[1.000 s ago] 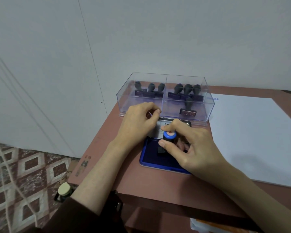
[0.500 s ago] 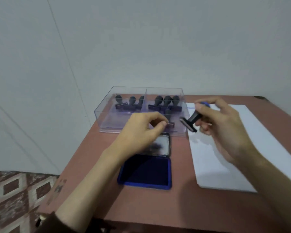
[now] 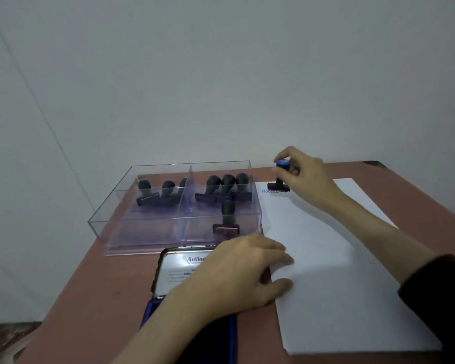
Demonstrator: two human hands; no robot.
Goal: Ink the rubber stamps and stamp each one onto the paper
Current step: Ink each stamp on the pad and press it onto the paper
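My right hand (image 3: 304,177) grips a black rubber stamp (image 3: 280,179) with a blue top, its base down on the far left corner of the white paper (image 3: 336,271). A blue "FRAGILE" print (image 3: 269,191) sits just left of the stamp's base. My left hand (image 3: 237,274) rests with fingers spread on the paper's left edge, above the open blue ink pad (image 3: 187,292), whose lid is folded back. A clear plastic box (image 3: 174,206) with two compartments holds several black-handled stamps; one (image 3: 227,219) stands apart in the right compartment.
The brown table (image 3: 90,298) stands against a white wall. Its left edge drops off to a patterned floor (image 3: 3,340). The box takes up the far left of the table, the paper the right half.
My right hand carried the stamp from the ink pad, past the box, and set it down on the paper's far corner. My left hand shifted from the pad's lid to the paper's edge.
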